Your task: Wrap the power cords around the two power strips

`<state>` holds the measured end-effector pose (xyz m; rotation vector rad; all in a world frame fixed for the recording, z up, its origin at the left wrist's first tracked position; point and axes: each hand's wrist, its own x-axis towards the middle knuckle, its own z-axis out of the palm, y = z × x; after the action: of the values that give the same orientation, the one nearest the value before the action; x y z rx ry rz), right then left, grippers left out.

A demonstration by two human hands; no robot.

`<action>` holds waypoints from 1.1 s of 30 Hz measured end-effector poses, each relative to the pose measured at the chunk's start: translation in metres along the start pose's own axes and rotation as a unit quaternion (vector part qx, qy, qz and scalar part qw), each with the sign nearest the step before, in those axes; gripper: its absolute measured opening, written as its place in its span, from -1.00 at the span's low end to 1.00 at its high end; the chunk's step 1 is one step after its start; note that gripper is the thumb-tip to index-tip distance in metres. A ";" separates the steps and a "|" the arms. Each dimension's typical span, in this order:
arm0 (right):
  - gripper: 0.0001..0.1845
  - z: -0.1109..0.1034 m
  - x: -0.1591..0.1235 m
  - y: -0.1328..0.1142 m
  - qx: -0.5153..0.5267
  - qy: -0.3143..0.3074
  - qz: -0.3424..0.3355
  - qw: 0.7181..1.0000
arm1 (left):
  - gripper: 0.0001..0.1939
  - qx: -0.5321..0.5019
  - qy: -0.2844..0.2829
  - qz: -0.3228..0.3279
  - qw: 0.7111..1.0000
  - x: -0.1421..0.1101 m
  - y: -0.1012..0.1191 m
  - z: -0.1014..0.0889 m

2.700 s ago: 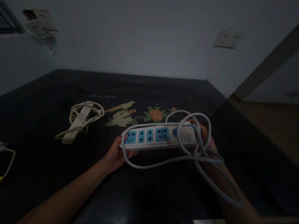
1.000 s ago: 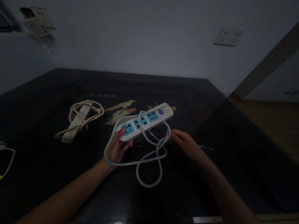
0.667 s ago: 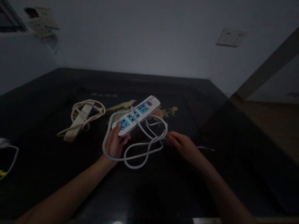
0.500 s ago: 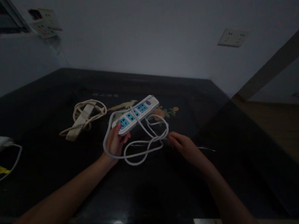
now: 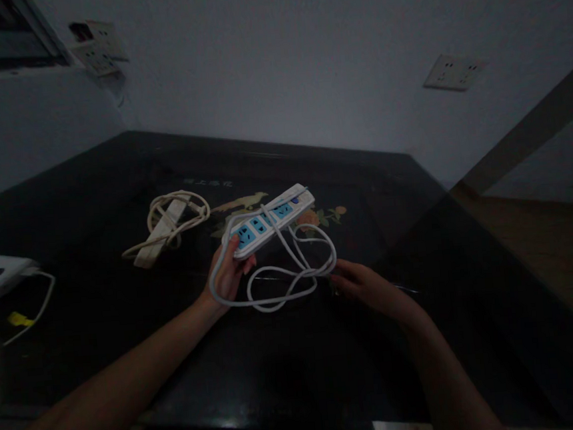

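My left hand (image 5: 230, 273) grips the near-left end of a white power strip (image 5: 286, 209) with blue sockets, its thumb on top. The strip is held tilted above the dark table, its far end pointing up and right. A loosely looped pale cord (image 5: 234, 304) crosses over the strip and hangs around my left wrist. At the right end of those loops, my right hand (image 5: 366, 287) has its fingers closed by the cord. A small part under these fingertips is too dark to make out.
A second, cream power strip (image 5: 152, 249) wrapped in its cord lies to the left on the dark table (image 5: 300, 374). Further left sits a white device (image 5: 5, 270) with a cable and yellow tag (image 5: 21, 320). Wall sockets (image 5: 452, 72) are behind.
The view has shifted slightly, so everything sits a little further right. My right hand has turned and dropped slightly at the cord. My left hand keeps its grip on the strip.
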<state>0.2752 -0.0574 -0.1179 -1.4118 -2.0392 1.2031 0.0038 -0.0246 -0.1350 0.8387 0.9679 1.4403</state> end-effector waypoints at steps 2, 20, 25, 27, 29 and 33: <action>-0.65 0.000 -0.001 0.002 0.020 0.004 -0.009 1.000 | -0.64 0.025 -0.022 0.014 0.999 0.001 -0.001 -0.002; -0.70 0.024 0.007 -0.019 0.149 0.055 -0.103 0.982 | -0.61 0.159 -0.039 0.053 0.985 -0.008 0.007 0.003; -0.78 0.030 0.012 -0.017 0.132 0.132 -0.060 0.981 | -0.65 0.158 -0.050 0.075 0.983 -0.010 0.007 0.004; -0.81 0.027 0.012 -0.015 0.124 0.146 -0.057 0.980 | -0.66 0.156 -0.052 0.077 0.983 -0.010 0.009 0.005; -0.83 0.023 0.012 -0.012 0.114 0.141 -0.058 0.982 | -0.66 0.146 -0.053 0.070 0.985 -0.010 0.010 0.005; -0.82 0.015 0.010 -0.009 0.075 0.120 -0.063 0.988 | -0.65 0.100 -0.031 0.044 0.994 -0.006 0.007 0.003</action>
<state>0.2551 -0.0566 -0.1202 -1.2691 -1.8052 1.0550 0.0044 -0.0298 -0.1266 1.0780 1.0500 1.3984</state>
